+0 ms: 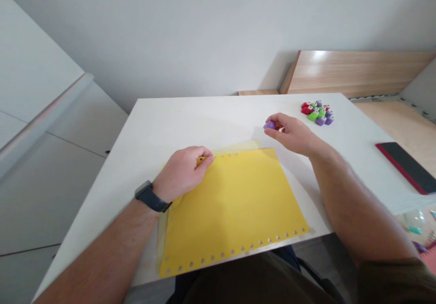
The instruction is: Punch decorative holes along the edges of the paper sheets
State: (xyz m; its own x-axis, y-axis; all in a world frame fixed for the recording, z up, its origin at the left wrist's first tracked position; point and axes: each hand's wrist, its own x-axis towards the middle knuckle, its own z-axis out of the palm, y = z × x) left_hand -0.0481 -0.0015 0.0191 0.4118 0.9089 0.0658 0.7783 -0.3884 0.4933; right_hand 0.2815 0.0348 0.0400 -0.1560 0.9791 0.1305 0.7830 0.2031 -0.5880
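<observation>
A yellow sheet of paper (238, 195) lies on the white table, with small star-like holes along its near and left edges and part of its far edge. My left hand (185, 170) is closed at the far edge of this sheet, thumb and fingertips pinching it. Held between the thumb and fingers of my right hand (289, 133) is a small purple craft punch (270, 125), just above the table beyond the sheet's far right corner. My fingers hide part of the punch. A paler yellowish layer (250, 145) shows beneath the sheet.
Several red, green and purple craft punches (318, 112) stand clustered at the table's far right. A dark flat object with a red edge (407, 166) rests on the right side of the white table (190, 117). A wooden headboard (357, 71) rises behind at right.
</observation>
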